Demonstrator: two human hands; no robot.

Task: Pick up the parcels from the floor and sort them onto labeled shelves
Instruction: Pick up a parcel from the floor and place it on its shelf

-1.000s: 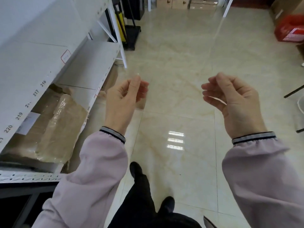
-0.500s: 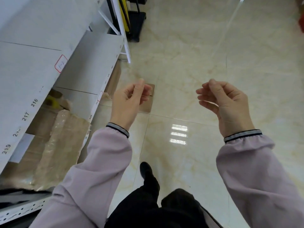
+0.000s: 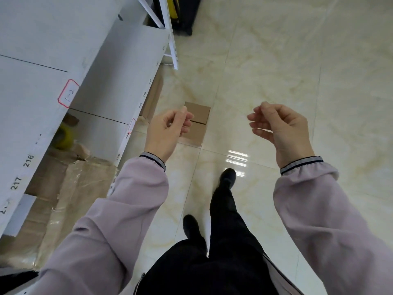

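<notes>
A small brown cardboard parcel (image 3: pixel 198 122) lies flat on the floor beside the shelf's foot, partly hidden behind my left hand (image 3: pixel 168 129). That hand hovers above it with loosely curled fingers and holds nothing. My right hand (image 3: pixel 280 126) is raised to the right of the parcel, fingers curled and apart, also holding nothing. The white shelf unit (image 3: pixel 119 67) with number labels such as 216 and 217 runs along the left. A tape-wrapped brown parcel (image 3: pixel 70 188) rests on its lower shelf.
A yellow tape roll (image 3: pixel 63 137) sits on the lower shelf behind the wrapped parcel. More cardboard (image 3: pixel 152 96) stands under the shelf near its white upright (image 3: pixel 170 37). A black-and-yellow object (image 3: pixel 182 13) stands at the top. My feet (image 3: pixel 227 177) are on the glossy tile floor.
The view has tilted down and moved forward, bringing the small floor parcel out from behind my left hand. Both hands keep the same raised, curled pose.
</notes>
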